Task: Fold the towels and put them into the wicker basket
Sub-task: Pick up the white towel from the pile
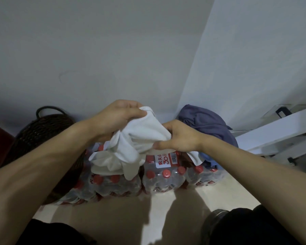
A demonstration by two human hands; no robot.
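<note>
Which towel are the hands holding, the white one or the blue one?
The white towel. Both the left hand and right hand grip it, bunched up. The blue towel lies untouched behind the right hand.

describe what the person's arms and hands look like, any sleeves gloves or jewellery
Both forearms are bare up to the frame edge, with no sleeves in view. The left hand and right hand wear no gloves, and no rings, watch or wristband show on the visible sides. No markings can be seen.
</note>
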